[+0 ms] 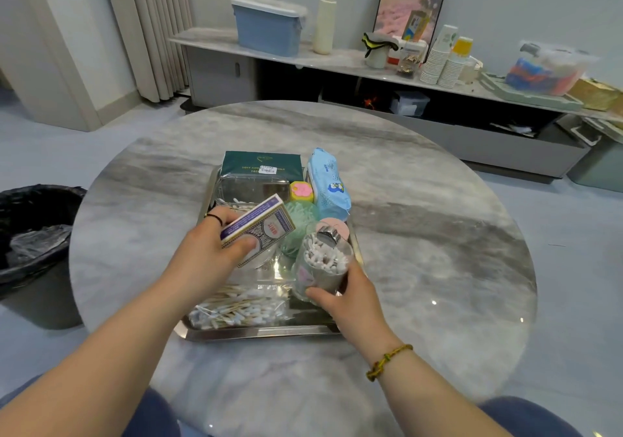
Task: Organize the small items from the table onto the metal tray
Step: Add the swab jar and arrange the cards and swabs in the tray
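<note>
A metal tray sits in the middle of the round marble table. My left hand holds a purple card box tilted above the tray's centre. My right hand grips a clear jar of cotton swabs at the tray's right side. On the tray lie a bag of cotton swabs, a clear lidded box, a dark green tissue pack, a blue wipes pack, a yellow-pink item, a green mesh puff and a pink lid.
A black-lined bin stands left of the table. Behind it runs a low cabinet with a blue container, stacked paper cups and other clutter. My knees show at the bottom edge.
</note>
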### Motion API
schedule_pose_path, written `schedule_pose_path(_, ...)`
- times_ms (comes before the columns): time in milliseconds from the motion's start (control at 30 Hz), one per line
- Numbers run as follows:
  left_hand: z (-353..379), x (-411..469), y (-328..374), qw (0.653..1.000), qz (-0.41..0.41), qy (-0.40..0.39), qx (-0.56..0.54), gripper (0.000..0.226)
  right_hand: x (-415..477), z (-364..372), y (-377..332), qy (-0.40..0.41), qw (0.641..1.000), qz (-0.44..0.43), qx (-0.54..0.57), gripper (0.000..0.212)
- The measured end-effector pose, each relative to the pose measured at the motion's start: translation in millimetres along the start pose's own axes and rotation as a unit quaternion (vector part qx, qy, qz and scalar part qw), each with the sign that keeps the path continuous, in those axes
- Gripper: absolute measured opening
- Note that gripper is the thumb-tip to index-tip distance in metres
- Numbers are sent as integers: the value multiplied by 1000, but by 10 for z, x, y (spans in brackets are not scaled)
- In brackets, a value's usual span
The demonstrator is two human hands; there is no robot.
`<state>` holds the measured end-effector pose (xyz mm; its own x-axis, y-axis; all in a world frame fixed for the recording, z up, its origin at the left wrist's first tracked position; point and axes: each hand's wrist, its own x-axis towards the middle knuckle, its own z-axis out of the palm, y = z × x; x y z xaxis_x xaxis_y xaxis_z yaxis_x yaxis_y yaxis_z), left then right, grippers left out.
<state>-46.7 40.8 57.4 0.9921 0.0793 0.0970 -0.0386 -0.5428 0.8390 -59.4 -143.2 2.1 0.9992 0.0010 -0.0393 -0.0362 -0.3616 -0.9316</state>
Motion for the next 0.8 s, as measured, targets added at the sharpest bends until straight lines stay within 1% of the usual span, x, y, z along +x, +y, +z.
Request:
schedule_pose_path(67,-20,-17,-23,1000,-13,-6,-17,28,25,70,-48,8,1000,3,-27,54)
schedule_pose_path(233,-69,0,-89,999,-33,10,-37,27,126,148,-86,-28,997,21,-73,57)
schedule_pose_path(400,-104,24,-120,998,-44,16,-46,30,191,170,-61,-23,989,26,-143,59)
schedule_pose_path(467,-104,24,-121,998,-42,13,-42,30,212,186,-46,-14,980,16,-200,58)
schedule_pose_path(567,-112,24,-124,998,-41,13,-40,30,247,220,-6,8,945,-11,-326,55)
schedule_pose_path(600,-113,27,-128,998,-41,13,-41,30,252,227,4,11,938,-13,-347,54)
schedule_pose_path(733,-116,34,-145,998,-44,14,-38,30,222,190,-19,0,939,-1,-345,54)
schedule_pose_path(800,-127,37,-153,998,-44,14,-33,30,165,113,-73,5,949,-3,-316,47)
